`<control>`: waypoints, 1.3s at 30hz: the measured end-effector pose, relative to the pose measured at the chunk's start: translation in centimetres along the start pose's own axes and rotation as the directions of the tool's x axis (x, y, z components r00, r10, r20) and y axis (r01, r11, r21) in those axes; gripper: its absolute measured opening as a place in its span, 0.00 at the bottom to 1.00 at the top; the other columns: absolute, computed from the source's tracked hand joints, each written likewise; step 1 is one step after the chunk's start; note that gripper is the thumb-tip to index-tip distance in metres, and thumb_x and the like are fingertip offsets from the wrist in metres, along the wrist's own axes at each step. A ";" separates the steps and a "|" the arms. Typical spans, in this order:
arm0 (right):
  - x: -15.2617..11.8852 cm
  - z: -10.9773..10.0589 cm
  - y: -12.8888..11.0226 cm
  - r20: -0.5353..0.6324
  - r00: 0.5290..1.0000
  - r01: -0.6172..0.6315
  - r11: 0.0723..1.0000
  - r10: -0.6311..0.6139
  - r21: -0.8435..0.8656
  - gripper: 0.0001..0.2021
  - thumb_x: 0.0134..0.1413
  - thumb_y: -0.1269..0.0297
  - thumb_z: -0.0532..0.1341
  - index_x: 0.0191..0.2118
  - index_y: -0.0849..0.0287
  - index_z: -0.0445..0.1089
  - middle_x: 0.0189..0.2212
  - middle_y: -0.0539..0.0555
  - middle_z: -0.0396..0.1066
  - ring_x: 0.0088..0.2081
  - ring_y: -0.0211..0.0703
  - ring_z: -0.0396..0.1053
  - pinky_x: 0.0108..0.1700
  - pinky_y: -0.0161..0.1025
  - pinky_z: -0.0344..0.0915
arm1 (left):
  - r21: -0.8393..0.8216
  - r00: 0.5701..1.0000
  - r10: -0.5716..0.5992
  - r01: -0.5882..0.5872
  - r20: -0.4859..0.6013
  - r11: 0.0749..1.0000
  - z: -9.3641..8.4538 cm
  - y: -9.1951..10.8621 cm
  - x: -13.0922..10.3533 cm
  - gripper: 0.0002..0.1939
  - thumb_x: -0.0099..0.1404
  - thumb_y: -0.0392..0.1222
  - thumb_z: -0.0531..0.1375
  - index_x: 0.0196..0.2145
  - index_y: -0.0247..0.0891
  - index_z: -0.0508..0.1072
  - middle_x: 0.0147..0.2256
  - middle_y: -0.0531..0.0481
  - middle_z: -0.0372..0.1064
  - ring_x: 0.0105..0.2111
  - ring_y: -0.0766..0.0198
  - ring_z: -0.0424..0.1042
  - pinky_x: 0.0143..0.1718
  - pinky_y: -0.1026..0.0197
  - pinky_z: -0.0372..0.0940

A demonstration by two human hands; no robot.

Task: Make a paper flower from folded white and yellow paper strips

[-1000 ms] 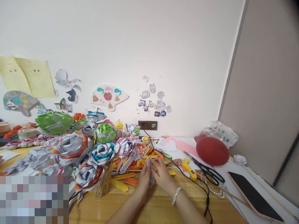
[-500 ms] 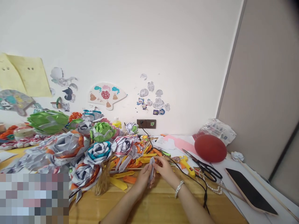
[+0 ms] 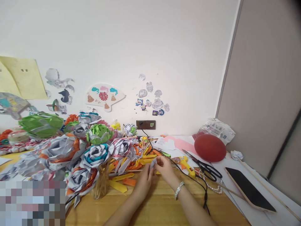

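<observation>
Between my two hands is a small piece of folded whitish-grey paper [image 3: 152, 163]. My left hand [image 3: 144, 179] is closed around its lower part, hiding that end. The fingers of my right hand [image 3: 164, 167] pinch the paper's upper right edge; a silver bracelet [image 3: 179, 190] circles that wrist. Just behind the hands, yellow and orange folded paper strips [image 3: 141, 159] lie in a loose pile. A yellow hot glue gun [image 3: 187, 166] lies to the right of my right hand.
Large folded-paper flowers [image 3: 96, 154] crowd the left side. At right are black scissors [image 3: 209, 171], a red rounded object [image 3: 210, 148], a phone [image 3: 249, 189] and a thin stick [image 3: 266, 190]. A black cable [image 3: 196, 181] runs past my right hand. The lower left corner is pixelated.
The folded paper has tilted to the right, and its lower end no longer shows below my left hand. The right fingers have shifted slightly along it. The camera view has moved a little.
</observation>
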State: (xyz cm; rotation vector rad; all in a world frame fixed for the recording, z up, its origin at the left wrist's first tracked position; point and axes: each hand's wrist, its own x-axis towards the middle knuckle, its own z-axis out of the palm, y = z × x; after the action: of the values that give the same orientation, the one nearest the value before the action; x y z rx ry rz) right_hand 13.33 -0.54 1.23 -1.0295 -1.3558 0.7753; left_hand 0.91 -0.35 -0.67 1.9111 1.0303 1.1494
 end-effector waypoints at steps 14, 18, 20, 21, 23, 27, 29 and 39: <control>-0.4 -0.2 -0.3 0.108 0.993 0.054 0.999 -0.054 0.000 0.10 0.47 0.64 0.59 0.38 0.59 0.65 0.32 0.52 0.66 0.34 0.42 0.65 0.37 0.37 0.62 | 0.005 0.999 0.021 -0.020 -0.034 1.000 -0.2 0.4 0.0 0.15 0.63 0.48 0.47 0.30 0.36 0.66 0.24 0.51 0.63 0.25 0.64 0.61 0.27 0.64 0.54; -0.2 -0.8 0.1 0.180 0.982 0.061 0.997 -0.051 -0.051 0.06 0.48 0.63 0.59 0.28 0.59 0.62 0.24 0.47 0.60 0.27 0.37 0.60 0.31 0.34 0.58 | -0.018 0.999 0.030 -0.031 -0.019 0.999 -0.2 0.5 0.0 0.16 0.62 0.50 0.48 0.25 0.36 0.64 0.21 0.54 0.59 0.22 0.66 0.58 0.25 0.65 0.53; -0.1 -1.0 0.0 0.190 0.980 0.071 0.997 -0.063 -0.036 0.08 0.48 0.62 0.59 0.26 0.59 0.61 0.22 0.46 0.58 0.26 0.37 0.59 0.30 0.34 0.57 | -0.080 0.999 0.019 -0.016 0.039 0.997 -0.4 0.6 0.1 0.17 0.61 0.52 0.48 0.24 0.37 0.63 0.19 0.56 0.56 0.20 0.68 0.56 0.23 0.66 0.52; -0.1 -1.1 -0.1 0.183 0.981 0.073 0.997 -0.069 -0.017 0.08 0.48 0.62 0.59 0.26 0.59 0.61 0.22 0.46 0.58 0.26 0.37 0.59 0.30 0.33 0.57 | -0.121 0.996 0.004 0.006 0.084 0.993 -0.4 0.7 0.1 0.17 0.61 0.53 0.48 0.25 0.37 0.62 0.19 0.57 0.56 0.19 0.69 0.54 0.21 0.67 0.51; 0.0 -1.4 -0.3 0.166 0.984 0.062 0.998 -0.066 0.025 0.09 0.48 0.60 0.59 0.27 0.59 0.61 0.23 0.46 0.59 0.27 0.37 0.59 0.30 0.34 0.57 | -0.179 0.983 -0.018 0.051 0.182 0.982 -0.7 0.8 0.3 0.19 0.60 0.55 0.48 0.26 0.36 0.62 0.18 0.58 0.54 0.16 0.71 0.51 0.19 0.68 0.48; -0.1 -1.8 -0.2 0.162 0.986 0.027 0.998 -0.036 0.058 0.10 0.50 0.58 0.58 0.28 0.59 0.61 0.24 0.47 0.61 0.27 0.36 0.60 0.30 0.33 0.58 | -0.149 0.975 0.032 0.002 0.222 0.989 -0.9 1.0 0.4 0.20 0.59 0.57 0.50 0.24 0.35 0.62 0.17 0.58 0.54 0.18 0.70 0.53 0.21 0.67 0.49; -0.2 -1.9 0.0 0.179 0.984 0.001 0.999 -0.011 0.054 0.10 0.49 0.57 0.59 0.30 0.59 0.62 0.24 0.47 0.61 0.27 0.36 0.60 0.31 0.33 0.58 | -0.138 0.981 0.059 -0.033 0.187 0.990 -0.8 1.0 0.5 0.20 0.58 0.57 0.51 0.23 0.35 0.63 0.18 0.57 0.54 0.20 0.69 0.53 0.23 0.67 0.50; -0.4 -2.1 0.4 0.086 0.993 -0.084 0.994 0.079 0.063 0.13 0.44 0.53 0.62 0.28 0.60 0.67 0.19 0.47 0.63 0.22 0.35 0.58 0.24 0.32 0.55 | -0.342 0.879 -0.033 0.219 0.476 0.914 -0.8 -0.2 0.5 0.24 0.56 0.61 0.52 0.22 0.34 0.66 0.10 0.57 0.58 0.08 0.72 0.55 0.12 0.70 0.46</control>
State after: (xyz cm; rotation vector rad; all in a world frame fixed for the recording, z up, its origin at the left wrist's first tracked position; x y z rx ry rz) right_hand 15.42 -1.00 0.83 -1.0149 -1.3559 0.9271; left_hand 0.23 0.31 -0.37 1.6495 0.5996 0.6997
